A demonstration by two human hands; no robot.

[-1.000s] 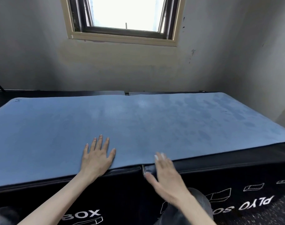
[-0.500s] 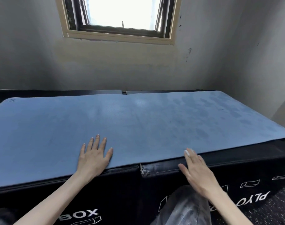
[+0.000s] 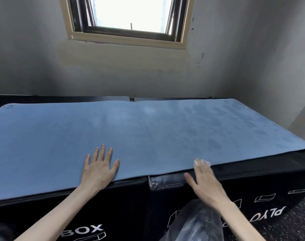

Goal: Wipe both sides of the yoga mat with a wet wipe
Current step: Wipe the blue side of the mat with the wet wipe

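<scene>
A blue yoga mat lies flat across the tops of two black padded boxes, with darker damp patches toward its right end. My left hand rests flat on the mat near its front edge, fingers spread and straight. My right hand reaches to the mat's front edge right of the middle, its fingers straight. A small white bit, seemingly the wet wipe, shows under its fingertips on the mat's edge; most of it is hidden by the fingers.
The two black plyo boxes meet at a seam between my hands. A grey wall with a window stands behind them and another wall closes the right side. My knee is in front of the right box, over speckled floor.
My right hand has slid to the right along the mat's front edge, from the seam between the boxes onto the right box. My left hand has stayed flat in place.
</scene>
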